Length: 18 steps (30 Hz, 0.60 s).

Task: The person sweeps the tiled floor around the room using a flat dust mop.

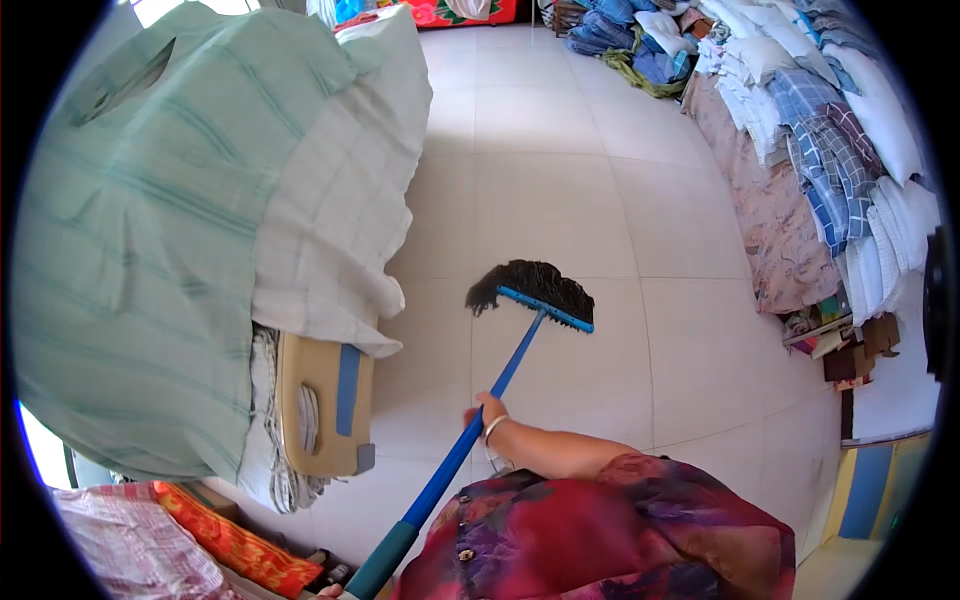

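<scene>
A mop with a blue pole (pixel 450 478) slants from the bottom left up to a flat blue head bar with black strands (pixel 545 285) spread on the floor tiles. Around the middle of the pole my right hand (pixel 487 410) is closed, with a bracelet at its wrist. Lower down, at the dark green grip end of the pole, only a bit of my left hand (pixel 331 592) shows at the frame's bottom edge. Its fingers appear wrapped round the grip, though most of that hand is cut off.
On the left stands a large piece covered by a pale green striped cloth (pixel 190 200) and a white cloth (pixel 330 220), with a tan panel (pixel 325 400) below. Folded bedding and pillows (pixel 830 130) are piled along the right. More fabric (pixel 650 50) lies heaped at the back.
</scene>
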Motion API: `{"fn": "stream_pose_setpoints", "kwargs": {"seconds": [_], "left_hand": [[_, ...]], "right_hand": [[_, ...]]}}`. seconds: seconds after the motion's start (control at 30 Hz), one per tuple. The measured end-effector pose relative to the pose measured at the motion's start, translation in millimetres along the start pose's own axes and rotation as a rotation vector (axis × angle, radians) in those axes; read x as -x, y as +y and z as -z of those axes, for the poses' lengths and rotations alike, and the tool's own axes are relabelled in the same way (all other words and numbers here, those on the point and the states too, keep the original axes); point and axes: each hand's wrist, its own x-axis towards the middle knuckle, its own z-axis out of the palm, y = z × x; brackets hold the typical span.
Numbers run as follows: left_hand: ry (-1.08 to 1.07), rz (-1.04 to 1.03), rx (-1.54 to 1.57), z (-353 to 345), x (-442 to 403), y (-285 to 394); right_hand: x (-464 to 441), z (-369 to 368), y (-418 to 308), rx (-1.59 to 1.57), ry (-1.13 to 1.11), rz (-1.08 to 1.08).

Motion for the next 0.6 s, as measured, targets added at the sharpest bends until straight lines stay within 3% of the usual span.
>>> {"fn": "stream_pose_setpoints", "kwargs": {"seconds": [0.23, 0.27, 0.43, 0.5, 0.6], "left_hand": [[-0.017, -0.099, -0.268, -24.5, -70.0, -2.5], [-0.045, -0.002, -0.262, -28.1, -75.3, -9.0], [0.01, 0.018, -0.217, -85.8, -153.2, -18.2], [0.142, 0.084, -0.1, -114.4, -187.5, -14.6], [0.123, 0.034, -0.107, -151.0, -249.0, -18.3]], "right_hand": [[-54.6, -39.3, -57.9, 0.157, 0.01, 0.005], [-64.2, -39.6, -72.8, 0.194, 0.039, 0.038], [-87.7, -77.1, -171.3, 0.259, 0.026, 0.043], [-105.7, -96.6, -209.1, 0.268, 0.023, 0.027], [-133.3, -122.1, -273.3, 0.224, 0.035, 0.032]]}}
